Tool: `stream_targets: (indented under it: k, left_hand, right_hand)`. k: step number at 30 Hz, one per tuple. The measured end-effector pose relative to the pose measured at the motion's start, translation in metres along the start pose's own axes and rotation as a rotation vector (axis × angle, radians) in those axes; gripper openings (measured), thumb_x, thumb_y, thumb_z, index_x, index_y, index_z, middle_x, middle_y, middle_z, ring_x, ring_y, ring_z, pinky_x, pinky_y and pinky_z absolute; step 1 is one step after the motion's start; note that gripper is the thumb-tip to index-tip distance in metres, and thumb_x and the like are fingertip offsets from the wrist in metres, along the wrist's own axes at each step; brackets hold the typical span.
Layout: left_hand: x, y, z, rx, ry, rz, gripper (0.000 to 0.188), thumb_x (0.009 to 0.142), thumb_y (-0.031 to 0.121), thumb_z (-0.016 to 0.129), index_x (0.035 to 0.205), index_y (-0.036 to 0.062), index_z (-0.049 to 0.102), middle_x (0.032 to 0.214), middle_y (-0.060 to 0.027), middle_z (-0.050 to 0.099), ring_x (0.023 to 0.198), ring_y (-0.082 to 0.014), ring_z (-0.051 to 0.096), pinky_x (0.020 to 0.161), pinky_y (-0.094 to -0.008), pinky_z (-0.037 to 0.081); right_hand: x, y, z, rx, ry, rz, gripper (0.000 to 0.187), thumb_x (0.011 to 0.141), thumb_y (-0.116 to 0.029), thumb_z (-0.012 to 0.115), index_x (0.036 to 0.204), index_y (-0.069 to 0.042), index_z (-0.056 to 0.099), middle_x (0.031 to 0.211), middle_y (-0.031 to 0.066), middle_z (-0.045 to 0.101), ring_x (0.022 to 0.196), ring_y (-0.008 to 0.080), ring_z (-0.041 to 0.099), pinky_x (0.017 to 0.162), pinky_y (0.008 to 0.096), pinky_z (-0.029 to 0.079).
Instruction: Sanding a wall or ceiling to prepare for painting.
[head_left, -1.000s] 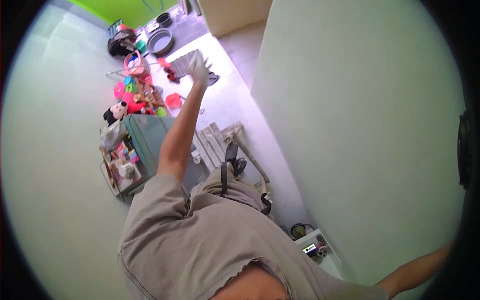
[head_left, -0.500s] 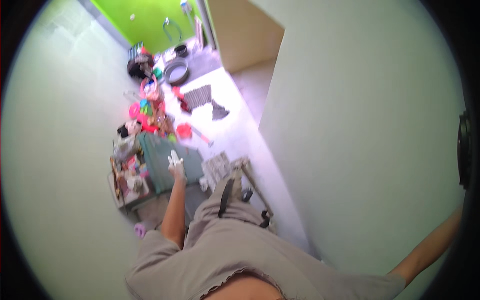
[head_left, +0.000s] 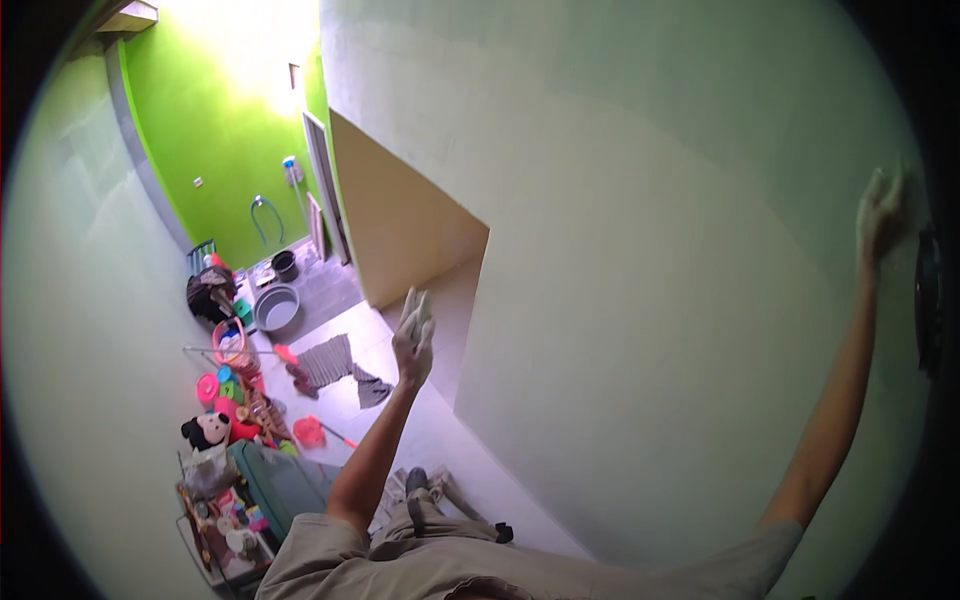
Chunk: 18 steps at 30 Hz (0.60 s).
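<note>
My left hand (head_left: 414, 345), its fingers whitened as if with dust or paste, is raised in mid-air in front of my body. Its fingers stretch upward, slightly apart, and nothing shows in them. At the far right my right hand (head_left: 882, 215) is up against the pale green wall (head_left: 640, 330), also whitish. Its fingers are bent and pressed together; whatever they may hold is blurred and cannot be made out. Darker, greyish patches mark the wall's upper part.
A round dark object (head_left: 930, 300) shows at the right rim. Lower left stand a greenish cabinet (head_left: 285, 490), cluttered shelves (head_left: 225, 535) and a plush toy (head_left: 207, 430). Farther off are a pink basket (head_left: 230, 343), a grey basin (head_left: 277, 308), a striped cloth (head_left: 328, 362) and a red-headed broom-like tool (head_left: 310, 432).
My view has tilted up toward the green far wall. My left hand has risen from over the cabinet. My right hand, out of view before, now shows against the wall.
</note>
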<state>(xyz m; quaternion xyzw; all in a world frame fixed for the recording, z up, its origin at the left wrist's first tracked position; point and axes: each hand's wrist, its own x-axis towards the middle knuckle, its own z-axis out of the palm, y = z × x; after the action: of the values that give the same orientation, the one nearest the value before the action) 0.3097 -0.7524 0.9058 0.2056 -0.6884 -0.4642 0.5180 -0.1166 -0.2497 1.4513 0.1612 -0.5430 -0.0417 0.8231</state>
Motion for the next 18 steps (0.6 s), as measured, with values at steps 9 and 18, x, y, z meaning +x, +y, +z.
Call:
stream_targets:
  k: [9, 18]
  left_hand:
    - [0.256, 0.132, 0.131, -0.115, 0.064, 0.560, 0.040, 0.100, 0.007, 0.058, 0.140, 0.0034, 0.061, 0.158, -0.0247, 0.040, 0.145, -0.0333, 0.044, 0.113, -0.0379, 0.043]
    - [0.388, 0.165, 0.259, -0.113, 0.151, 0.902, 0.041, 0.098, 0.002, 0.057, 0.139, 0.0044, 0.061, 0.162, -0.0226, 0.034, 0.147, -0.0365, 0.041, 0.121, -0.0519, 0.031]
  right_hand:
    - [0.064, -0.241, -0.025, -0.056, -0.115, -0.076, 0.047, 0.105, -0.032, 0.052, 0.151, -0.021, 0.049, 0.153, 0.0152, 0.050, 0.140, 0.0342, 0.048, 0.115, 0.0504, 0.036]
    - [0.066, -0.247, -0.028, 0.047, -0.118, -0.055, 0.047, 0.106, -0.028, 0.048, 0.153, -0.022, 0.047, 0.156, 0.0136, 0.046, 0.143, 0.0350, 0.044, 0.117, 0.0545, 0.033]
